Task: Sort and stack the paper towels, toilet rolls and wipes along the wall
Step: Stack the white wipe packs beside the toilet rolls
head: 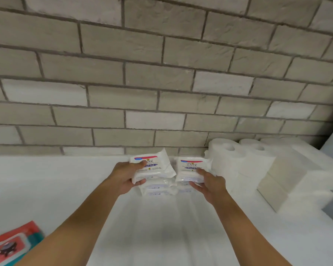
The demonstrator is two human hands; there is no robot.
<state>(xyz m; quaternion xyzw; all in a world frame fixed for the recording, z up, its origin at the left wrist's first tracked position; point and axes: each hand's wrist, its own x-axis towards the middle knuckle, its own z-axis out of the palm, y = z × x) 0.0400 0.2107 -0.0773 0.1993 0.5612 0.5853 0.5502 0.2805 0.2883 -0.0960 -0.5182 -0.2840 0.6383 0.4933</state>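
Observation:
Two short stacks of white wipes packs stand side by side at the foot of the brick wall. My left hand [126, 176] grips the top pack of the left stack [156, 167], thumb on its near edge, the pack slightly tilted. My right hand [210, 182] grips the top pack of the right stack [190, 167]. More packs [158, 189] lie under both. Right of them stand white toilet rolls [229, 160], then stacked folded paper towels [288, 175].
The grey brick wall [161, 83] rises straight behind the stacks. All of this rests on a white surface [65, 179]. A red and teal wipes pack [12, 244] lies at the near left corner.

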